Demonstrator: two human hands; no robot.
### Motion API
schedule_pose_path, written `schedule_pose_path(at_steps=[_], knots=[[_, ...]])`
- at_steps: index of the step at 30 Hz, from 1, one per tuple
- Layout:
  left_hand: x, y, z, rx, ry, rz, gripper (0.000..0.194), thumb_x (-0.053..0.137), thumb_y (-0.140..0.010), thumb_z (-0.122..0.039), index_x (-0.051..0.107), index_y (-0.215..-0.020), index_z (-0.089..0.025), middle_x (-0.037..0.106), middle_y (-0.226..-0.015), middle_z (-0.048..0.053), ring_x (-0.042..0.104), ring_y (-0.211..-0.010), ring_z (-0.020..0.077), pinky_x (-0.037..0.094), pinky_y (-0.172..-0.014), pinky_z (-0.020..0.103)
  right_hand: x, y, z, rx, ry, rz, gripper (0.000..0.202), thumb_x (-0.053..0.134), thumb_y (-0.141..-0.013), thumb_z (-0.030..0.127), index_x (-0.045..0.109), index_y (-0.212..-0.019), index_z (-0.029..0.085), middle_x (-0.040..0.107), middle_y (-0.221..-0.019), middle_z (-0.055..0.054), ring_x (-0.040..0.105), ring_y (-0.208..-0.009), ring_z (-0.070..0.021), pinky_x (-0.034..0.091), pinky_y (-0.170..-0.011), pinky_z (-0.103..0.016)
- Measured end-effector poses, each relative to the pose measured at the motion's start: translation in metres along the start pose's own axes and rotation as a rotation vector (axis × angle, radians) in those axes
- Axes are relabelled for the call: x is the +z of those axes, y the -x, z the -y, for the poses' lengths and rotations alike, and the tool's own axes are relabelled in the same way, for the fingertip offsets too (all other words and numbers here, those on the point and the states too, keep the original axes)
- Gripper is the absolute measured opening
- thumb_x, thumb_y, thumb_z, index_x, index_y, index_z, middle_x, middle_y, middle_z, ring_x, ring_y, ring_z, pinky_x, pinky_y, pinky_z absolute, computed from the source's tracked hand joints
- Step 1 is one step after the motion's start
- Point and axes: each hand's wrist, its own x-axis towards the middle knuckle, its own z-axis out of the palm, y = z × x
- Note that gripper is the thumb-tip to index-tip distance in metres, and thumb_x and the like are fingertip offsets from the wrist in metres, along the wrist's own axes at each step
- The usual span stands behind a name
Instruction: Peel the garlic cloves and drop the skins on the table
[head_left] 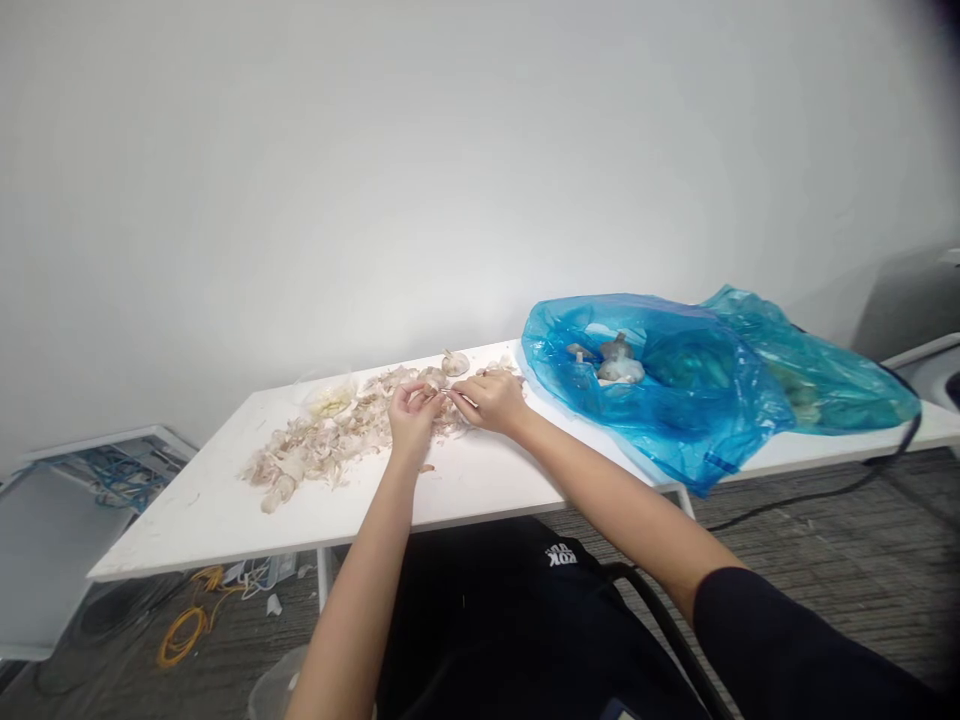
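My left hand (412,410) is closed in a pinch on a small garlic clove (442,393), mostly covered by the fingers. From the other side, the fingertips of my right hand (491,400) pinch the same clove. Both hands meet just above the far middle of the white table (495,470). Around and left of them spreads a pile of garlic skins (315,450). A whole garlic bulb (455,362) sits just beyond my hands. At the pile's back left, pale yellowish cloves (330,402) lie in a clear container or bag.
An open blue plastic bag (652,420) with several garlic bulbs (619,362) lies to the right, beside a greenish bag (832,390). A wall runs behind the table. Yellow cable (182,637) and a grey bin-like box (60,560) are at lower left.
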Motion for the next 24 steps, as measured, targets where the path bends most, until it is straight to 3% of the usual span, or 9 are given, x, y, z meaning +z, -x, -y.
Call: schedule_pose_path(at_steps=[24], knots=[[0.0012, 0.0005, 0.0012, 0.076, -0.062, 0.014, 0.042, 0.084, -0.053, -0.021, 0.055, -0.083, -0.017, 0.063, -0.078, 0.000, 0.064, -0.076, 0.0128, 0.054, -0.067, 0.025, -0.0006, -0.0002, -0.0023, 0.037, 0.051, 0.037, 0.035, 0.043, -0.096, 0.035, 0.069, -0.081, 0.017, 0.067, -0.069, -0.003, 0.055, -0.062, -0.0109, 0.030, -0.063, -0.025]])
